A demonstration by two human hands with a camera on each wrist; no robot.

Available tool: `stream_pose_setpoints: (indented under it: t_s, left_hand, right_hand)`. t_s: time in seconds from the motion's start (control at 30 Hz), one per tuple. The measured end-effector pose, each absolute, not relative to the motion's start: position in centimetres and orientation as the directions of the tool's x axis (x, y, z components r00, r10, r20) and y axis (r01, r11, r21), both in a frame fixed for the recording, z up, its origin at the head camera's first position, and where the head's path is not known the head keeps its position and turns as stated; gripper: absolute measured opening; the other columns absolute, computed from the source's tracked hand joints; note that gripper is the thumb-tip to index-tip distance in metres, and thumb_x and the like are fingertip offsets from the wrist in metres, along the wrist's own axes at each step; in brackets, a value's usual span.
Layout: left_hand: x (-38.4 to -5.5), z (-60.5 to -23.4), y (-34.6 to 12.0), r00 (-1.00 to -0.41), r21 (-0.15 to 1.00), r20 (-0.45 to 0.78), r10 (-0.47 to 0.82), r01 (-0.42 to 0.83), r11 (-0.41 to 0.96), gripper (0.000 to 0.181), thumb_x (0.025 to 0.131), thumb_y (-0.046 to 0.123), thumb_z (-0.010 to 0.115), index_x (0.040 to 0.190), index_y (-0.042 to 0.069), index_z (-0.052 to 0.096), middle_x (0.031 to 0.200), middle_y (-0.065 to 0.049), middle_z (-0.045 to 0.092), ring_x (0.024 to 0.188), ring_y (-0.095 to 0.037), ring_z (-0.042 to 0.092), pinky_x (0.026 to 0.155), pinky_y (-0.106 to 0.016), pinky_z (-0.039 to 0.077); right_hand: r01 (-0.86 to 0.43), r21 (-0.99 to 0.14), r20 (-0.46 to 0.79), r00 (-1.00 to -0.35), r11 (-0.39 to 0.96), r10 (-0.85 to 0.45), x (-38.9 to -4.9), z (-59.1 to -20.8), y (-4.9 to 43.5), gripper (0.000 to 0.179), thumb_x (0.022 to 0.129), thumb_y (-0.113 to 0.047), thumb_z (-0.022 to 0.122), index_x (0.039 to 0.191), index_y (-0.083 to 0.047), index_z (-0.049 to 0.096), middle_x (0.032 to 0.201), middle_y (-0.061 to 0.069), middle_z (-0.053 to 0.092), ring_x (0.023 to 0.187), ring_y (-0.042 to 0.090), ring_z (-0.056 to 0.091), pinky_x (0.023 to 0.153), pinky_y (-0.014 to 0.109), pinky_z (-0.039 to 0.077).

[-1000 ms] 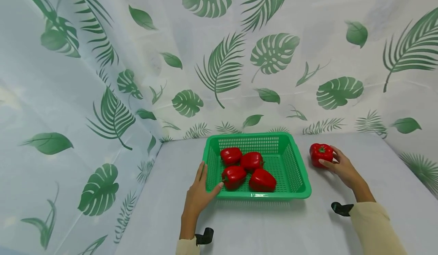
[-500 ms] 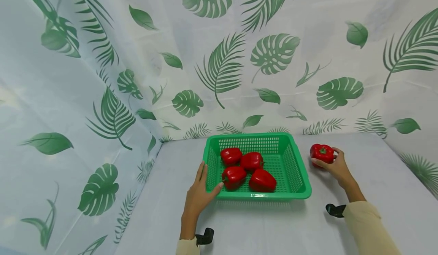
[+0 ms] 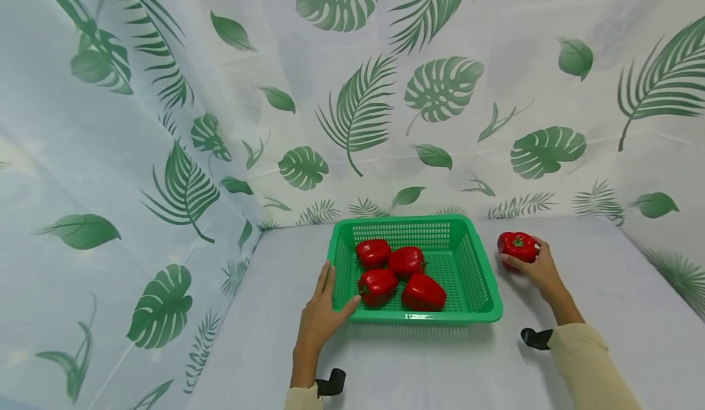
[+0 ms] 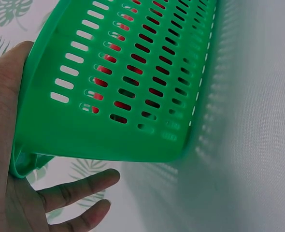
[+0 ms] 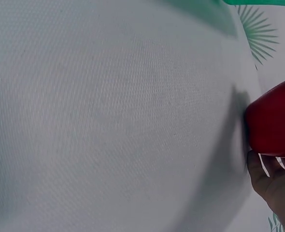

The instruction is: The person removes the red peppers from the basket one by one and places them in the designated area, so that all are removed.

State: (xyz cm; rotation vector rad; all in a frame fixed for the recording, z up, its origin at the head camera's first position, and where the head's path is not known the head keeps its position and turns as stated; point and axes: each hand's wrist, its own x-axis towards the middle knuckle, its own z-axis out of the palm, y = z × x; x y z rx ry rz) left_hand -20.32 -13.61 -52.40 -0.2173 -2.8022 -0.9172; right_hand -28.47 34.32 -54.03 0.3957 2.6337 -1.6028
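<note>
A green plastic basket (image 3: pixel 481 263) on the white table has several red bell peppers (image 3: pixel 424 292) lying in its left and middle part. My left hand (image 3: pixel 321 312) rests against the basket's front left corner, thumb over the rim and fingers stretched along the outer side. In the left wrist view, two straight fingers (image 4: pixel 79 191) show past the basket's perforated wall (image 4: pixel 99 130). To the right of the basket, my right hand (image 3: pixel 545 272) holds another red bell pepper (image 3: pixel 516 245), stem up, thumb at its front and fingers behind. The right wrist view has this pepper (image 5: pixel 275 121) close over the table.
A white cloth with green leaf prints (image 3: pixel 352 110) hangs behind the table and down the left side. The white tabletop (image 3: pixel 407 367) stretches in front of the basket. A black wrist strap mount (image 3: pixel 537 338) sits at each sleeve cuff.
My right wrist and forearm have shifted left, and the thumb now lies lower across the pepper's front. The pepper is nearly where it was. The left hand and basket stay in place.
</note>
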Motion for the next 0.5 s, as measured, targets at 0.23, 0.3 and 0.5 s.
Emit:
stream_pose_setpoints:
  t_s: [0.23,0.3,0.5]
  left_hand:
    - [-20.28,-52.26,-13.43,-0.969,0.574,0.232,0.083,0.205,0.793,0.091,0.088,0.069,0.052,0.155,0.011,0.028,0.165,0.004,0.015,0.123,-0.033,0.058,0.070,-0.044,0.057]
    - [-20.23,-52.17,-13.43,-0.968,0.573,0.237,0.082,0.208,0.793,0.091,0.088,0.068,0.052,0.155,0.011,0.029,0.165,0.003,0.016,0.123,-0.033,0.059,0.069,-0.044,0.057]
    - [-20.22,-52.20,-13.56,-0.968,0.569,0.235,0.081,0.205,0.797,0.091,0.088,0.067,0.054,0.155,0.011,0.029,0.165,0.003,0.016,0.124,-0.032,0.058,0.061,-0.034,0.053]
  right_hand:
    - [0.220,-0.866,-0.147,-0.970,0.449,0.192,-28.44,-53.78,34.28,0.106,0.093,-0.040,0.064,0.152,0.006,-0.012,0.155,0.039,-0.001,0.141,0.059,0.008,0.106,0.071,0.025]
    - [0.223,-0.867,-0.151,-0.970,0.447,0.190,-28.36,-53.82,34.24,0.107,0.093,-0.039,0.064,0.151,0.005,-0.014,0.155,0.038,-0.003,0.141,0.058,0.007,0.106,0.071,0.024]
    - [0.229,-0.869,-0.158,-0.969,0.439,0.192,-27.97,-54.32,34.31,0.109,0.092,-0.040,0.064,0.151,0.003,-0.018,0.155,0.038,-0.006,0.141,0.059,0.004,0.106,0.071,0.024]
